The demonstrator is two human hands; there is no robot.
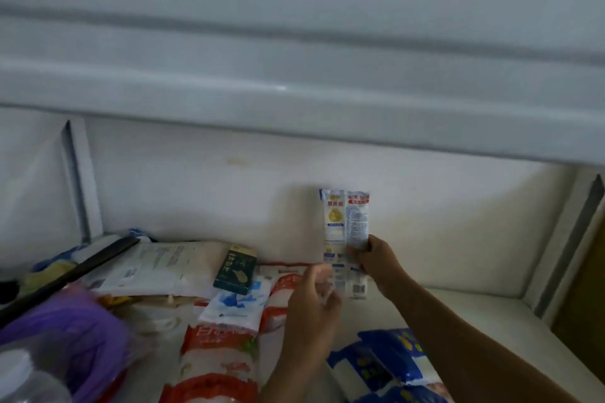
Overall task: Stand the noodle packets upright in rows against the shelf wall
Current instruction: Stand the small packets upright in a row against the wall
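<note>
Two slim white-and-blue noodle packets [345,222] stand upright side by side against the white back wall [196,193] of the shelf. My right hand [376,258] grips them at mid-height from the right. My left hand [314,298] hovers just left of their lower ends, fingers apart and blurred, holding nothing. Blue-and-white noodle packets [393,366] lie flat at the front right. Red-and-white packets [216,357] lie flat at the front centre.
A dark green box [236,270] rests on pale flat bags [163,268] at the left. A purple bag [65,337], a black bar [65,278] and a clear bottle [26,379] crowd the front left. The upper shelf's white edge [294,108] overhangs. Bare shelf floor [474,314] lies to the right.
</note>
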